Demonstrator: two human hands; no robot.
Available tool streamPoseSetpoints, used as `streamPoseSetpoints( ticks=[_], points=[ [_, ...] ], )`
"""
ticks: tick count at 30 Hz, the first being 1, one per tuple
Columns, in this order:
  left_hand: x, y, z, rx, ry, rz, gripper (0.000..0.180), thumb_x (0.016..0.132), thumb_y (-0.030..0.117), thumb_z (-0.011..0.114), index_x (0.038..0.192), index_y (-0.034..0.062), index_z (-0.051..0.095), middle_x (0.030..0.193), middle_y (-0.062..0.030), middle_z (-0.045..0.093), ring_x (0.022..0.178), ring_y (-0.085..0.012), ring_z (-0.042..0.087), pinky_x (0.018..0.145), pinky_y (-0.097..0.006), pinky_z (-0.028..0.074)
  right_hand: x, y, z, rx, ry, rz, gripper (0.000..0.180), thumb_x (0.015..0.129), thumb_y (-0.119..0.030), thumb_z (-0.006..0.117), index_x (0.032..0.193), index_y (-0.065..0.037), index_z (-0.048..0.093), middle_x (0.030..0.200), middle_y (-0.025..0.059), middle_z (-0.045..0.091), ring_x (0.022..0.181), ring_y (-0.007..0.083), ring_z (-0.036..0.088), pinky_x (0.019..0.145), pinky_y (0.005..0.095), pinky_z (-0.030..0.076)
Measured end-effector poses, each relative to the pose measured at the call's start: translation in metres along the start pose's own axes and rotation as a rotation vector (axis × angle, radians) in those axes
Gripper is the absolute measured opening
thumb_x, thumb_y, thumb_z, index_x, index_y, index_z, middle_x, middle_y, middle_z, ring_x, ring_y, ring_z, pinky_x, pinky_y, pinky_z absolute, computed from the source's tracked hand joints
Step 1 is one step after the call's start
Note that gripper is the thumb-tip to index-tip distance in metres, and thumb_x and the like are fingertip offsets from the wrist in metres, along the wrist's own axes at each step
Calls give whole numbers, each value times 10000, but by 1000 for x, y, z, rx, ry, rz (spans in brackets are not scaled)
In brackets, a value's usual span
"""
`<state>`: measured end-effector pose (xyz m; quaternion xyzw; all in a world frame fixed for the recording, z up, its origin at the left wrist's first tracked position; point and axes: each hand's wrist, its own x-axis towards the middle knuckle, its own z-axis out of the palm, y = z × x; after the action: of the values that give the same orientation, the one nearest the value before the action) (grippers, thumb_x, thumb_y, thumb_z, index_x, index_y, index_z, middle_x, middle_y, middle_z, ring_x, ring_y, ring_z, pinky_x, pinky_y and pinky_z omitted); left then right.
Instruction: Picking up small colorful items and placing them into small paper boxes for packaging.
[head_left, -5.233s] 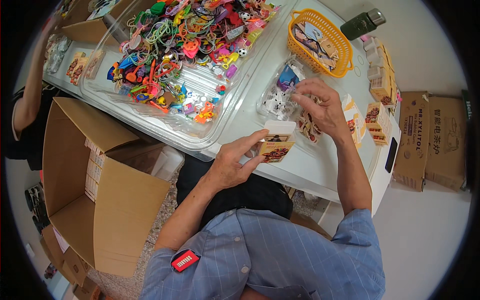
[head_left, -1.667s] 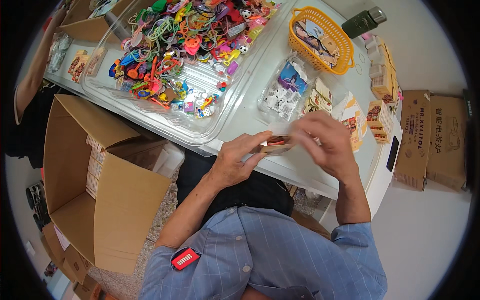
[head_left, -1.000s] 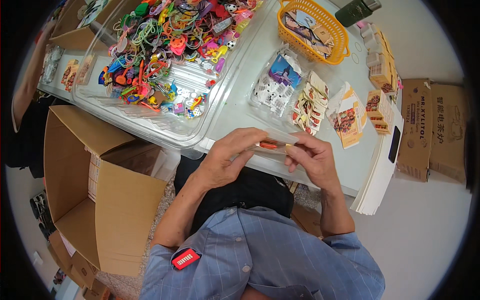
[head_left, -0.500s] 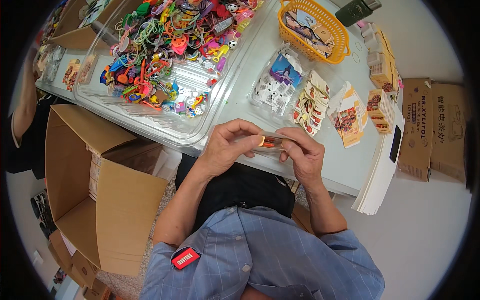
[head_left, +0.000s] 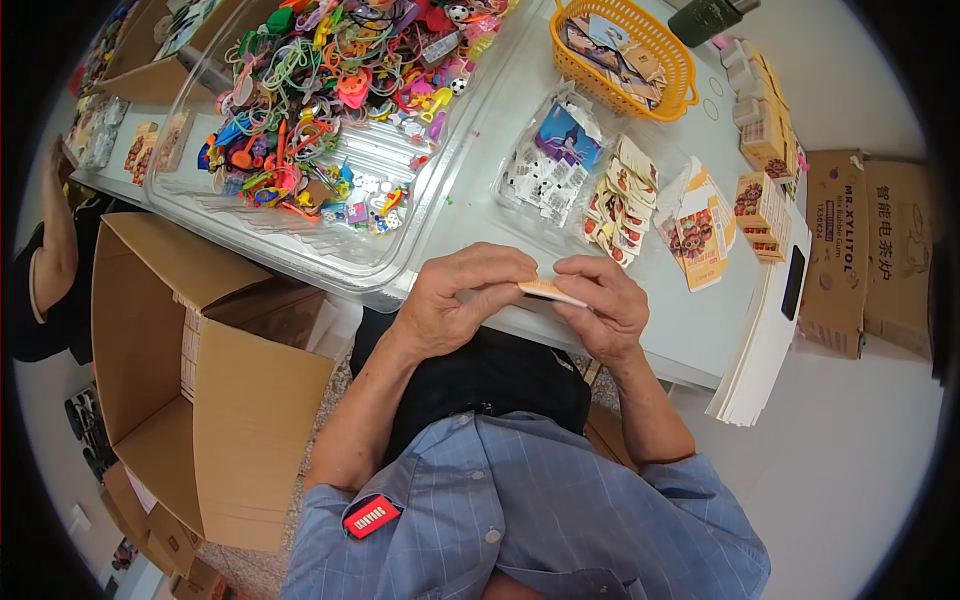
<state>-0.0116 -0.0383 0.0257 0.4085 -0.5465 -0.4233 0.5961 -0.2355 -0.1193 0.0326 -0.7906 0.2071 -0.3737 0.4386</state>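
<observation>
A long white worktable (head_left: 700,330) runs across in front of the seated person, and on it sits a big clear plastic tray (head_left: 330,255) heaped with bright, many-coloured plastic trinkets (head_left: 330,90). To the person's left stands an open brown cardboard carton (head_left: 190,380); further along the table are an orange plastic mesh basket (head_left: 625,55) and a smaller clear tray of printed paper packets (head_left: 590,185).

Smallest of all is the thing in hand: a small flat cream-and-orange cardboard box (head_left: 548,290), held just above the near edge of the table, between the two hands. The left hand (head_left: 465,300) has its fingers curled together and pinched on the box's left end; the right hand (head_left: 603,305) clamps the right end between thumb and bent fingers.

I'd judge the box very light and thin-walled, stiff along its folds but easy to crush or crease if squeezed on the broad faces. It looks best held by the short ends or edges, as now, with a gentle pinch; the printed card may be a little slick.

Most of the box is covered by fingers, so I can't tell whether a flap is open or what is inside. A person at the far left is cut off by the rim.
</observation>
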Motion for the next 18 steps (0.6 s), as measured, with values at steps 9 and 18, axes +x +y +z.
streamPoseSetpoints(
  ticks=[9, 18],
  points=[
    [1, -7, 5, 209, 68, 95, 204, 930, -30, 653, 1128, -5, 697, 1148, -172, 698, 877, -193, 691, 721, -281, 571, 8, 2, 5, -168, 55, -100, 358, 745, 14, 822, 1089, -65, 759, 1064, 117, 710, 775, 182, 668, 660, 272, 547],
    [0, -2, 2, 104, 51, -36, 265, 864, 36, 761, 1124, 17, 710, 1131, -158, 699, 909, -201, 679, 730, -280, 559, 8, -5, 8, -93, 65, -56, 336, 773, 19, 809, 1098, -45, 753, 1034, 117, 712, 794, 192, 673, 679, 280, 549]
  ],
)
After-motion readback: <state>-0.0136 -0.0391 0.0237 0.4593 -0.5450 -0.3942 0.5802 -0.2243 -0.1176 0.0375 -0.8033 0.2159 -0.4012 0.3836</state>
